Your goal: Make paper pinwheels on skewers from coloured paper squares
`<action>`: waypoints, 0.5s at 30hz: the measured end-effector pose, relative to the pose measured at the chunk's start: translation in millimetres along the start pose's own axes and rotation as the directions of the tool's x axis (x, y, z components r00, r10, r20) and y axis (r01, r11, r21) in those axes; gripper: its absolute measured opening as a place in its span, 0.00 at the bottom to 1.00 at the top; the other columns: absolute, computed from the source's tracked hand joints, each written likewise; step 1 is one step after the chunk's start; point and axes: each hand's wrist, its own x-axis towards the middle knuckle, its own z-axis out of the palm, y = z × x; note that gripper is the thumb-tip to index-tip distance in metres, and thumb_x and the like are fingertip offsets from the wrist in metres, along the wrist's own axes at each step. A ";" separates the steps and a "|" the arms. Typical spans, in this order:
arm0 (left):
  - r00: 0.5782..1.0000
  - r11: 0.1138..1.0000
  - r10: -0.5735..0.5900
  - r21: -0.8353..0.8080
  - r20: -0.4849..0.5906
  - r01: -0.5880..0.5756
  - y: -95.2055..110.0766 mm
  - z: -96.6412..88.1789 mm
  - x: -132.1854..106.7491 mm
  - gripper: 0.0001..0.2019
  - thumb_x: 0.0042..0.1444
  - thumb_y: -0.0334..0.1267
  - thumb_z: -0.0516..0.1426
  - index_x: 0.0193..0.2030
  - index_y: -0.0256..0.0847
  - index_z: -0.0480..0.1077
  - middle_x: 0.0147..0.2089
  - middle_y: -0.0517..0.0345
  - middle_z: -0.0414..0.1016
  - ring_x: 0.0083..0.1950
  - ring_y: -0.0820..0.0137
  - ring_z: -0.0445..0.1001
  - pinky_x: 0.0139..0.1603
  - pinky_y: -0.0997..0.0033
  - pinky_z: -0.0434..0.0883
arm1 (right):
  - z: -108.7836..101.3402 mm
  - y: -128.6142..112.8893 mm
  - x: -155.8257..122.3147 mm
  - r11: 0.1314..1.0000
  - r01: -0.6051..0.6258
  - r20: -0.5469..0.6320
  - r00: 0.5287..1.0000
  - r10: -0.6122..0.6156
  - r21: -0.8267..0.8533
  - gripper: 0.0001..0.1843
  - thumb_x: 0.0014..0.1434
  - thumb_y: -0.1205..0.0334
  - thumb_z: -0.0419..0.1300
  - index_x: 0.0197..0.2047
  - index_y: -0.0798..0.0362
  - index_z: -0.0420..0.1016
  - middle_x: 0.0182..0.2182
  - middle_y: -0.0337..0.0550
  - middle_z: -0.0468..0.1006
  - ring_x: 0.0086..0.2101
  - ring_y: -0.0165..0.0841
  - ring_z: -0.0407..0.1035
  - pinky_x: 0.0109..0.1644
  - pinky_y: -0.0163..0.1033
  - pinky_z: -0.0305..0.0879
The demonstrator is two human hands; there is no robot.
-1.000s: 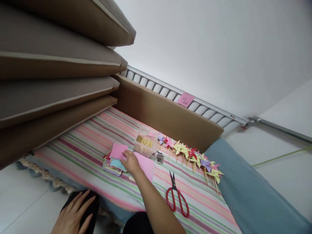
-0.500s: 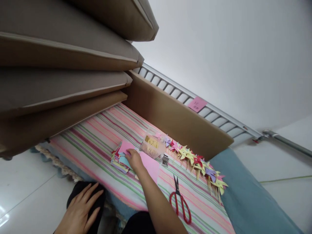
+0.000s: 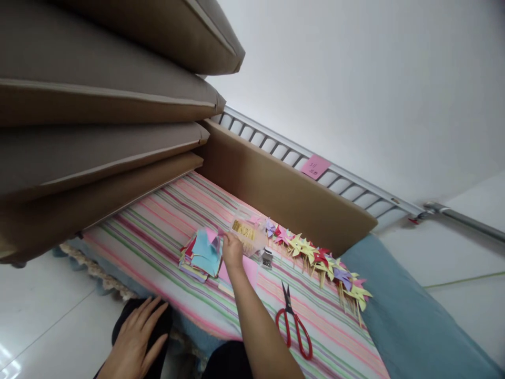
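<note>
The right hand [image 3: 233, 250] is pinching, its grip closing thumb and fingertips on what seems to be the edge of a small pink paper sheet [image 3: 212, 235]. That sheet is standing partly raised at the far right side of a low, uneven stack of coloured paper squares [image 3: 193, 272], where a light-blue paper sheet [image 3: 205, 255] is lying uppermost; whether one sheet or more is caught, I cannot tell. The left hand [image 3: 136, 337] is resting loosely on the knee, fingers spread, gripping nothing.

For handling this well, a light pinch at one edge is probably serving best, since thin paper is likely creasing under pressure. The stack is looking loose, so steadying it with the idle left hand would help, as would checking that the blue sheet is not clinging. The clear plastic box of thin wooden sticks [image 3: 258, 240] is standing just beside the fingers, so bumping it is a risk.

As for writing, a pink paper note [image 3: 315, 166] on the far metal rail is carrying two dark handwritten lines, too small for reading surely. No brand is showing.
</note>
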 end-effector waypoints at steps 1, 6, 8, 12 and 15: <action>0.999 0.994 -0.045 -0.103 -0.009 0.044 12.6 -5.3 4.0 0.26 0.53 0.48 0.56 0.59 0.53 0.61 0.63 0.55 0.62 0.64 0.55 0.58 0.62 0.48 0.59 | -12.5 -3.9 -2.4 1.000 0.013 -0.048 0.999 -0.013 0.000 0.16 0.62 0.69 0.47 0.43 0.57 0.76 0.40 0.49 0.78 0.42 0.36 0.70 0.49 0.41 0.64; 0.938 0.593 -0.249 -0.728 0.240 0.344 102.1 -40.4 38.0 0.23 0.55 0.49 0.54 0.58 0.50 0.64 0.63 0.55 0.62 0.64 0.57 0.58 0.64 0.54 0.57 | -59.3 -32.8 -45.3 0.993 0.118 -0.185 0.975 -0.120 -0.022 0.14 0.61 0.67 0.50 0.44 0.53 0.76 0.43 0.46 0.77 0.46 0.37 0.67 0.56 0.45 0.55; 0.931 0.353 -0.212 -0.865 0.296 0.356 131.5 -48.3 52.6 0.22 0.55 0.47 0.55 0.56 0.47 0.66 0.62 0.54 0.63 0.64 0.60 0.57 0.65 0.59 0.54 | -66.2 -42.7 -68.3 0.989 0.142 -0.209 0.967 -0.146 -0.034 0.14 0.61 0.67 0.50 0.43 0.53 0.76 0.42 0.47 0.78 0.46 0.37 0.67 0.56 0.47 0.54; 0.920 -0.042 -0.160 -0.934 0.357 0.355 159.8 -45.3 70.0 0.18 0.53 0.44 0.58 0.50 0.41 0.70 0.59 0.49 0.67 0.61 0.59 0.62 0.62 0.59 0.58 | -71.6 -51.8 -108.0 0.982 0.178 -0.234 0.954 -0.186 -0.056 0.12 0.61 0.68 0.51 0.41 0.53 0.76 0.41 0.48 0.78 0.43 0.38 0.68 0.56 0.50 0.54; 0.897 -0.246 -0.159 -0.896 0.413 0.369 165.9 -38.8 70.7 0.10 0.52 0.40 0.60 0.38 0.37 0.74 0.46 0.48 0.76 0.52 0.61 0.70 0.56 0.63 0.65 | -74.8 -55.3 -132.0 0.969 0.235 -0.214 0.945 -0.247 -0.080 0.12 0.60 0.68 0.52 0.43 0.51 0.74 0.42 0.47 0.77 0.44 0.38 0.67 0.57 0.52 0.51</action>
